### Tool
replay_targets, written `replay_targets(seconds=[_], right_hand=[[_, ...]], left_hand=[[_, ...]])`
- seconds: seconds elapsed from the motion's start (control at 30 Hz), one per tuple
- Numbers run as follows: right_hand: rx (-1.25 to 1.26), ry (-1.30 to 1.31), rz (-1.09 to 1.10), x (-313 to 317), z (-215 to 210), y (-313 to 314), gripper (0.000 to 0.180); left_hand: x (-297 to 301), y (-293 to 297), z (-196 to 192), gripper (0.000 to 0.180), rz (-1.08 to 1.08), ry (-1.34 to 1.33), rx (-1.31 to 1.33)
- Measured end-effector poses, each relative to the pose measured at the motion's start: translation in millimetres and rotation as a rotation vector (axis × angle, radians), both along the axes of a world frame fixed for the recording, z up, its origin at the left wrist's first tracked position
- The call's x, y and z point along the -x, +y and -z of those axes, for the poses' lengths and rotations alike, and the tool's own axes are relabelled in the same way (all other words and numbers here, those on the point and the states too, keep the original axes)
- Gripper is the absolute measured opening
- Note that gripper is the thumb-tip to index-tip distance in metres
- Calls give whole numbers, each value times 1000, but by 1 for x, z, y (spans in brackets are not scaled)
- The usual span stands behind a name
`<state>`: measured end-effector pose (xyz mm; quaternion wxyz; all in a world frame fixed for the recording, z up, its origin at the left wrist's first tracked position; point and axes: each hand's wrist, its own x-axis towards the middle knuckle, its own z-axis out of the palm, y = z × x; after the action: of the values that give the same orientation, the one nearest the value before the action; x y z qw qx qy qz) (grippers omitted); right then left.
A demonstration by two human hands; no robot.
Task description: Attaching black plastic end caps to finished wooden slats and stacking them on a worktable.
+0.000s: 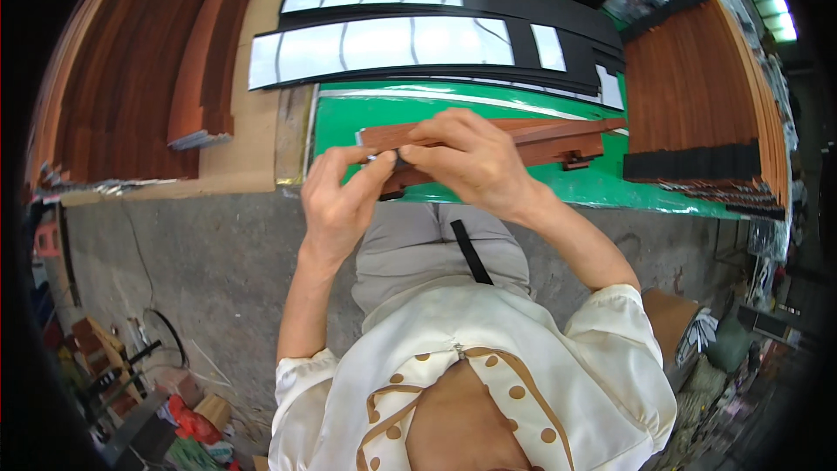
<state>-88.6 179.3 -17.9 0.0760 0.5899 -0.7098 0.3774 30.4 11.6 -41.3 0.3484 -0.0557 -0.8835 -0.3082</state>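
Note:
My left hand (338,196) is closed in a pinch at the left end of a reddish-brown wood-grain strip (549,135). Thumb and forefinger grip a small dark piece (399,160) with a pale glint beside it; its kind is too small to tell. From the right, my right hand (475,161) reaches over the strip, fingertips pressed to that same piece. The strip lies at the front of a green-covered table (340,113), with a small dark fitting (576,160) under its right part. My right palm hides the middle of the strip.
Behind the strip lie black panels with glossy white faces (384,44). Brown wood-grain panels (122,70) are stacked at the left, a separate brown piece (209,61) beside them. Another stack of brown panels (697,87) stands at the right. Clutter covers the floor at lower left.

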Motion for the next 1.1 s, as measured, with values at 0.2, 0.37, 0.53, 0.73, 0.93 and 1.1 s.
replay_targets(seconds=[0.2, 0.37, 0.53, 0.73, 0.93, 1.1], right_hand=[[-24, -80, -55, 13, -14, 10, 31], [-93, -246, 155, 80, -52, 67, 30], [-404, -61, 337, 192, -31, 112, 14], [-695, 52, 77, 224, 24, 100, 29], [-782, 298, -171, 244, 26, 76, 33], [-758, 430, -233, 245, 37, 70, 33]], left_hand=[[4, -4, -12, 28, 65, -118, -46], [34, -34, -47, 19, 229, -365, -237], [136, -10, -53, 21, 368, -596, 133], [225, 42, 13, 41, 522, -538, 723], [238, 43, 34, 49, 481, -606, 746], [236, 44, 42, 51, 461, -537, 709]])
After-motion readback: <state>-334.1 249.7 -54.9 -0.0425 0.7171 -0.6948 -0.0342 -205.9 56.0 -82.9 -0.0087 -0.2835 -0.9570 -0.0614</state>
